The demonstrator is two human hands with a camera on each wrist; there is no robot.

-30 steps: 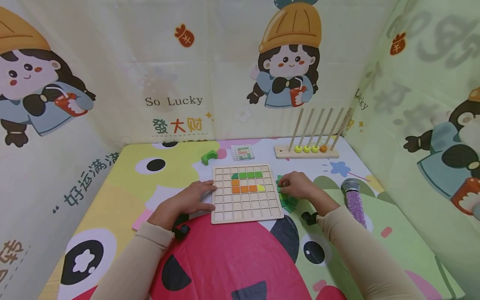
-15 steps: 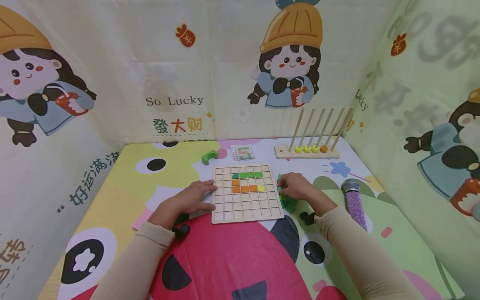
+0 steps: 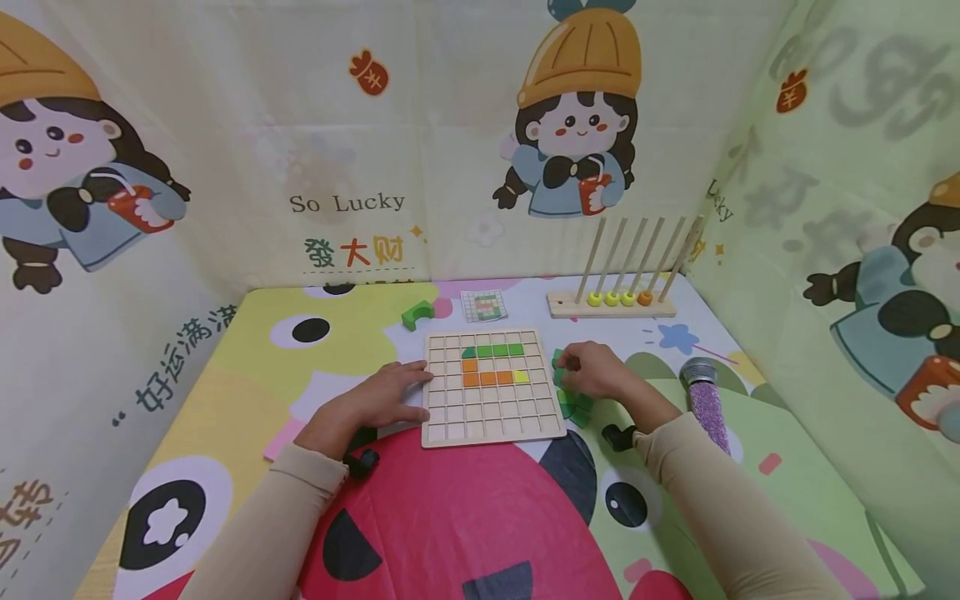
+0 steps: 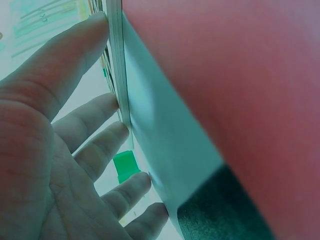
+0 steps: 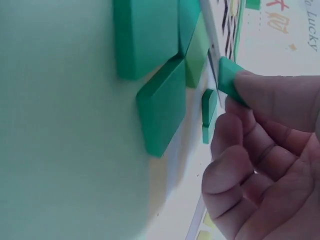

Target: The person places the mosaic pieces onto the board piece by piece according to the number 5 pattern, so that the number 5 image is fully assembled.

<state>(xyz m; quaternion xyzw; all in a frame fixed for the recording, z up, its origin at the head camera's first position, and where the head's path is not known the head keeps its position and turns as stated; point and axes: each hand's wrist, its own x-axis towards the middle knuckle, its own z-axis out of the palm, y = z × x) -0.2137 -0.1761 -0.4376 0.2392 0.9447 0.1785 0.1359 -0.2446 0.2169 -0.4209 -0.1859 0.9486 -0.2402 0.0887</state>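
Observation:
A square wooden grid board (image 3: pixel 487 421) lies in the middle of the table in the head view. Set in its cells are a row of green tiles (image 3: pixel 501 350), several orange tiles (image 3: pixel 489 378) and a yellow tile (image 3: pixel 521 377). My left hand (image 3: pixel 378 400) touches the board's left edge with thumb and fingers spread, fairly straight. At the right edge, my right hand (image 3: pixel 596 371) pinches a small green tile (image 5: pixel 229 80) between thumb and finger, plain in the right wrist view. Loose green tiles (image 3: pixel 576 408) lie beneath and beside this hand, which partly hides them.
A small pattern card (image 3: pixel 483 307) and a green arched block (image 3: pixel 417 315) lie beyond the board. Back right stands a wooden peg rack (image 3: pixel 611 307) with upright rods and coloured beads. A purple glittery microphone (image 3: pixel 708 408) lies right of my right hand.
The right hand has shifted only slightly above the loose green tiles, and a bit more of the pile shows under it. Left hand and board stay in place.

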